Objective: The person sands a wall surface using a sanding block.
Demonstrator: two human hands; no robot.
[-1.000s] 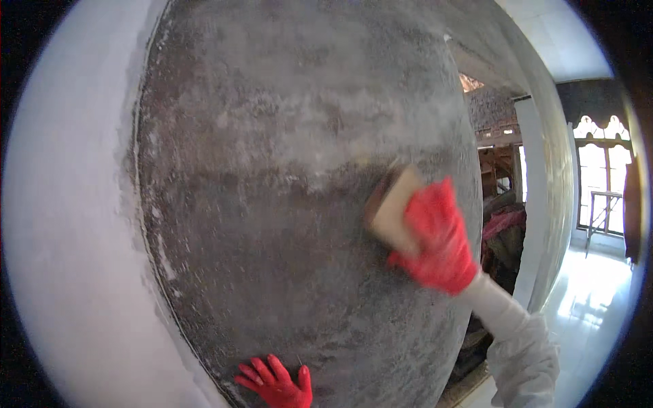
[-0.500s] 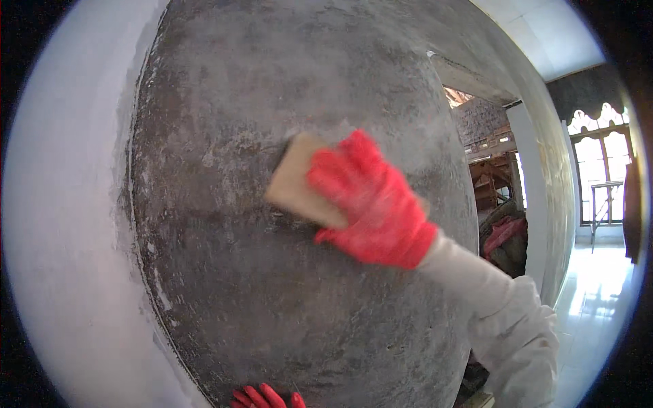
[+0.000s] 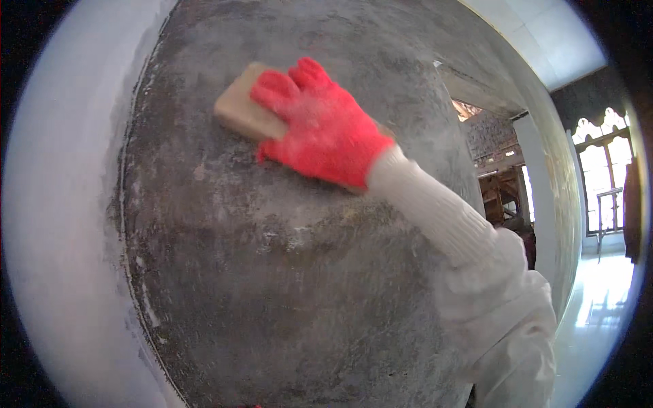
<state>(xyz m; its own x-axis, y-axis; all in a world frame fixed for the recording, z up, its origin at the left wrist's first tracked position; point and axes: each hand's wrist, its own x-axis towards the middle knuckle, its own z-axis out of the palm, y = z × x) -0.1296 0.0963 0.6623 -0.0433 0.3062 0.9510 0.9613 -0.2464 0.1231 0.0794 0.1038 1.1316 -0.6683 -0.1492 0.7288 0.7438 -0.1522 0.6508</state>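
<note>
My right hand (image 3: 323, 132), in a red knit glove below a white sleeve, is closed over a tan rectangular block (image 3: 243, 105). The block lies flat against the upper part of a dark grey plastered wall (image 3: 292, 299). Whether it is a sponge, a sanding block or a wooden float, I cannot tell. My palm covers its lower right part. Of my left hand (image 3: 257, 406), just a sliver of red glove shows at the bottom edge; its fingers are hidden.
A smooth white wall strip (image 3: 61, 204) meets the grey surface along a rough seam on the left. To the right is an opening (image 3: 500, 177) with rubble and timber behind it. Farther right are a bright window (image 3: 605, 170) and a shiny tiled floor (image 3: 602, 292).
My right hand has moved up and to the left along the wall with the block. My left hand's red fingers have dropped almost wholly out of the lower edge.
</note>
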